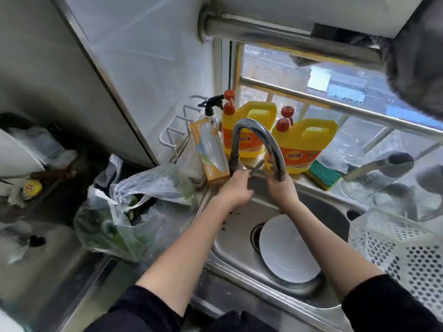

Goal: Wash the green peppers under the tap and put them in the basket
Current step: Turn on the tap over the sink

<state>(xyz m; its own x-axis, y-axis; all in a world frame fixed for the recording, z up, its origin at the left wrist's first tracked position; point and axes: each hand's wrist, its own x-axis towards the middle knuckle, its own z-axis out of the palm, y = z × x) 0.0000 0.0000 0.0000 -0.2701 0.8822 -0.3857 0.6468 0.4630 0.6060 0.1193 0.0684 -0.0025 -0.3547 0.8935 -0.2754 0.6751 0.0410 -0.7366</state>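
Green peppers [105, 226]: inside a clear plastic bag [134, 202] on the counter [48, 255], left of the sink [318, 212], well apart from both hands. Left hand [236, 188]: at the tap [259, 140] base, fingers curled by the lever; whether it grips cannot be told. Right hand [282, 190]: fingers wrapped round the spout end. Basket [398, 255]: white, perforated, right of the sink. White plate [287, 250]: lying in the sink. Two yellow detergent bottles [304, 144]: behind the tap on the windowsill.
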